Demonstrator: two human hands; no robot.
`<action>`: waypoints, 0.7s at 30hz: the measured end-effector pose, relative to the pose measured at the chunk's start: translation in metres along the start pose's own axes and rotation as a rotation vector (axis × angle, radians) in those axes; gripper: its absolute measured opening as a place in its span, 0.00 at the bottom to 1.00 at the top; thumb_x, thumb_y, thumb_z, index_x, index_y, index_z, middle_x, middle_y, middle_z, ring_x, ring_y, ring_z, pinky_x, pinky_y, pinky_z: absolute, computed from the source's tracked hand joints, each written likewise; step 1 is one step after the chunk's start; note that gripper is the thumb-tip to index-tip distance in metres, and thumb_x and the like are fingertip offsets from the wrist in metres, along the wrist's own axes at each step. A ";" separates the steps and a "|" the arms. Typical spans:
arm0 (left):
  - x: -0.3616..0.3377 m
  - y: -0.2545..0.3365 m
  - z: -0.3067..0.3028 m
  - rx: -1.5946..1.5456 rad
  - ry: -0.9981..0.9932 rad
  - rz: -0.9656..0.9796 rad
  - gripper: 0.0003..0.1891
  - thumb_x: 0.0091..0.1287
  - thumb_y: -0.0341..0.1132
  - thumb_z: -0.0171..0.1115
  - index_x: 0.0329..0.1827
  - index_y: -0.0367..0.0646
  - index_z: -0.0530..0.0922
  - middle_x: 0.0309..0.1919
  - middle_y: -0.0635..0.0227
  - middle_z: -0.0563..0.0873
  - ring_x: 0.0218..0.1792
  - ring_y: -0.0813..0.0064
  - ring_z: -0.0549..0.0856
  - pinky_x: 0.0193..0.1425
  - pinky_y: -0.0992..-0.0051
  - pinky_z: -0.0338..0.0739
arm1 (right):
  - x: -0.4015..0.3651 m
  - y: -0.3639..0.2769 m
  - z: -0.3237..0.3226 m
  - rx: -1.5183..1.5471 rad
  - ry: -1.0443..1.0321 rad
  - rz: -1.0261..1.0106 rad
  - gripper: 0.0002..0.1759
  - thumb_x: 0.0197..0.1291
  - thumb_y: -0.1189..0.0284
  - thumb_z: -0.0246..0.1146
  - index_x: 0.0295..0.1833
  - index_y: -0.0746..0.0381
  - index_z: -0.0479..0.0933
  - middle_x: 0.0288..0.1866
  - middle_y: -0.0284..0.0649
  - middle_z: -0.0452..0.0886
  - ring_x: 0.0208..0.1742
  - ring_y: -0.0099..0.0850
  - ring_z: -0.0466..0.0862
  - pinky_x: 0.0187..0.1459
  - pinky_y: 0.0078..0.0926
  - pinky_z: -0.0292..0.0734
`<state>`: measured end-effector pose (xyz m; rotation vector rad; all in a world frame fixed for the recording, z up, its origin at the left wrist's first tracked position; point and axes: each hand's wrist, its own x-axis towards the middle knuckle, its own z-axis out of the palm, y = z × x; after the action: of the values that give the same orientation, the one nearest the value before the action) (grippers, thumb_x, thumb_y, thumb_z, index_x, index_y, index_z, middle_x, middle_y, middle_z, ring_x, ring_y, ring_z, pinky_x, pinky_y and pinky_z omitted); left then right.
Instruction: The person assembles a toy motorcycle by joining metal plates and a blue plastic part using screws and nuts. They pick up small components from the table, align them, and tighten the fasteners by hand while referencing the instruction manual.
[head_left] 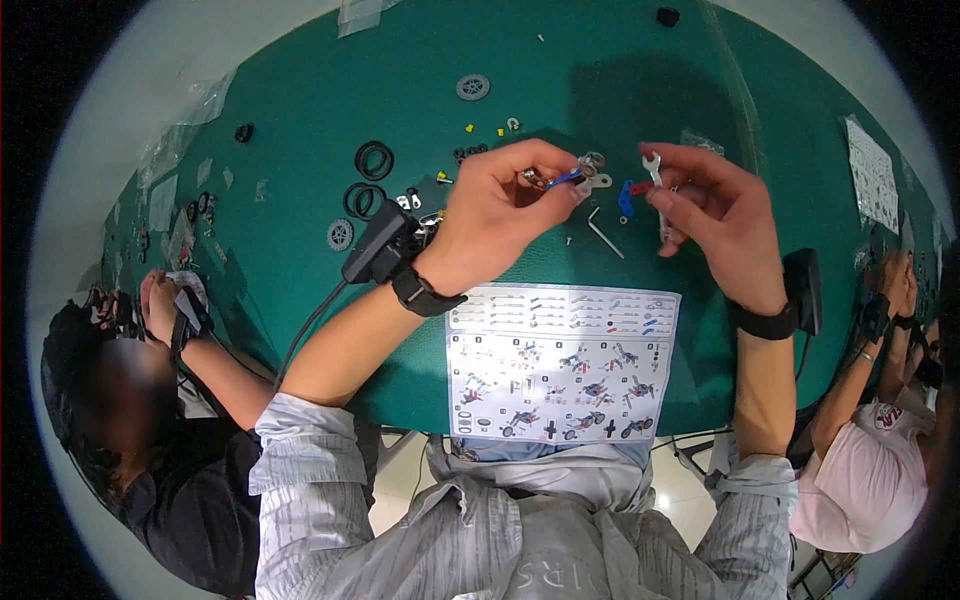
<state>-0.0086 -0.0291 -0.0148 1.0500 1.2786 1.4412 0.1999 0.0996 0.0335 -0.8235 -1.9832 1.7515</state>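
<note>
Pinched between the thumb and fingers of my left hand (505,205) is a small assembly of metal and blue parts (568,178), partly covered by the fingers. My right hand (722,212) grips a small open-end wrench (654,170), its jaw pointing up and away from me. A gap separates the two hands. Between them on the table lie a blue perforated piece (626,200) and an L-shaped hex key (605,236). A red piece (640,188) shows right at the right fingertips.
A printed instruction sheet (560,365) lies at the table's near edge. Black rubber rings (374,160), a grey wheel (473,88) and small yellow parts (441,177) are scattered on the green table (300,210). People sit at both sides, hands over the table. A cable runs from my left wrist device (383,240).
</note>
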 end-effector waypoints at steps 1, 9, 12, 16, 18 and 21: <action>-0.001 0.001 0.001 0.000 0.000 -0.010 0.08 0.68 0.23 0.66 0.49 0.34 0.83 0.37 0.74 0.86 0.36 0.91 0.80 0.39 0.86 0.75 | 0.000 0.000 0.002 0.141 0.004 0.019 0.16 0.67 0.77 0.66 0.59 0.66 0.80 0.40 0.38 0.87 0.34 0.20 0.85 0.35 0.20 0.82; -0.001 -0.001 0.003 -0.037 0.000 -0.013 0.08 0.68 0.24 0.66 0.49 0.35 0.83 0.36 0.76 0.85 0.35 0.92 0.79 0.37 0.87 0.73 | 0.001 0.003 0.002 0.265 -0.016 0.115 0.10 0.67 0.78 0.64 0.51 0.69 0.78 0.40 0.47 0.88 0.35 0.30 0.90 0.36 0.25 0.89; -0.003 0.000 0.005 -0.031 -0.013 -0.047 0.08 0.68 0.24 0.66 0.48 0.34 0.83 0.34 0.77 0.84 0.33 0.93 0.78 0.35 0.87 0.71 | 0.000 0.001 0.006 0.316 -0.031 0.129 0.06 0.67 0.78 0.63 0.47 0.68 0.77 0.39 0.47 0.87 0.35 0.32 0.90 0.36 0.25 0.89; -0.005 0.005 0.010 -0.027 -0.035 -0.084 0.07 0.68 0.26 0.67 0.47 0.34 0.83 0.31 0.77 0.84 0.32 0.94 0.77 0.34 0.87 0.71 | -0.004 -0.001 0.012 0.386 -0.026 0.106 0.04 0.67 0.78 0.62 0.44 0.68 0.76 0.38 0.45 0.86 0.35 0.33 0.90 0.36 0.26 0.89; -0.007 0.007 0.011 -0.009 -0.042 -0.100 0.07 0.68 0.26 0.67 0.46 0.34 0.84 0.30 0.77 0.84 0.32 0.93 0.77 0.34 0.86 0.71 | -0.004 0.004 0.013 0.393 -0.034 0.090 0.03 0.67 0.79 0.62 0.43 0.68 0.76 0.38 0.45 0.85 0.35 0.32 0.89 0.37 0.26 0.89; -0.008 0.006 0.012 0.033 -0.043 -0.101 0.08 0.67 0.27 0.68 0.46 0.33 0.84 0.30 0.76 0.84 0.31 0.92 0.78 0.33 0.86 0.71 | -0.005 0.001 0.015 0.395 -0.047 0.119 0.03 0.66 0.79 0.63 0.43 0.68 0.77 0.38 0.44 0.85 0.35 0.32 0.89 0.37 0.26 0.89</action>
<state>0.0043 -0.0342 -0.0079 1.0183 1.3104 1.3189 0.1943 0.0850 0.0309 -0.7805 -1.5601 2.1529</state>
